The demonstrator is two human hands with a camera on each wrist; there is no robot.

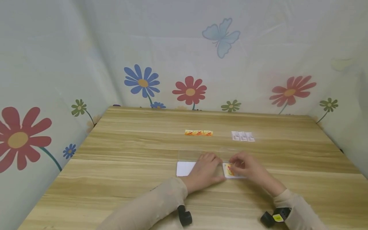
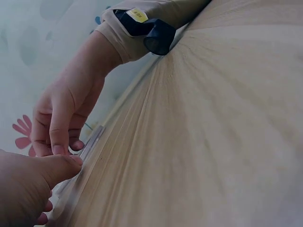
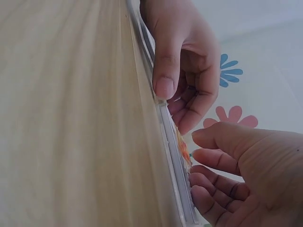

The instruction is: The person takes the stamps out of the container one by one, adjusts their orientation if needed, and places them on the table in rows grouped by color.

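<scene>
Two shallow clear plastic cases lie side by side with their see-through lids folded back. The left case holds a white insert [image 1: 184,168]. On the white surface of the right case [image 1: 226,176] lies a small orange-and-yellow picture piece [image 1: 229,170]. My left hand [image 1: 203,171] spans the space between the cases and holds the near left end of the right one, its thumb [image 3: 164,87] on the edge. My right hand [image 1: 248,167] bends over the picture piece, with thumb and fingertips close to it. Whether they pinch it is unclear. Part of the piece is hidden under the fingers.
Farther back on the wooden table [image 1: 138,137] lies a row of three orange-and-red pieces [image 1: 198,133]. To their right are three overlapping pale printed pieces [image 1: 242,136]. A flowered curtain [image 1: 172,41] hangs behind. Black cameras [image 1: 184,217] sit at both wrists.
</scene>
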